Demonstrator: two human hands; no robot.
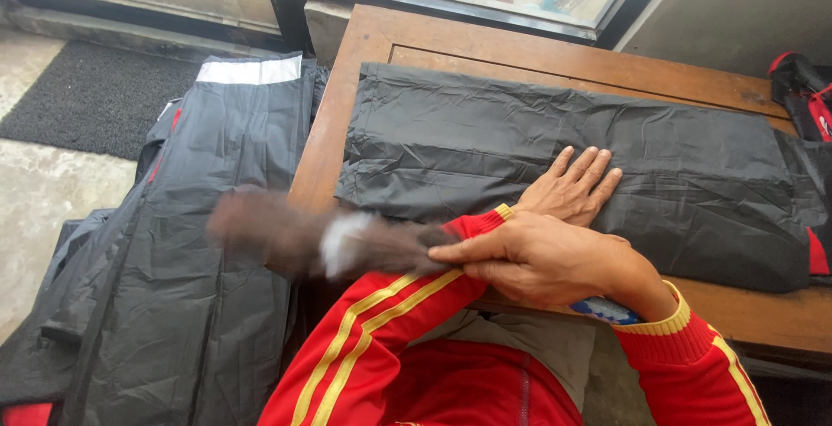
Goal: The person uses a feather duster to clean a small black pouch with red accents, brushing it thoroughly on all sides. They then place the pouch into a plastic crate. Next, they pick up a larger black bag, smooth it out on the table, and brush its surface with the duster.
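Black garment [485,144]: thin, soft, likely slippery; grasp at folded edge. Left hand [574,188] flat, open atop; right hand [537,261] gripping blurred brush [329,240].

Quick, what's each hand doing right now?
Left hand: open, flat on the black garment.
Right hand: closed on a blurred brown thing; what it is cannot be told.

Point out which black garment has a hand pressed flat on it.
The folded black garment on the wooden table, under the left hand; the others hang beside it.
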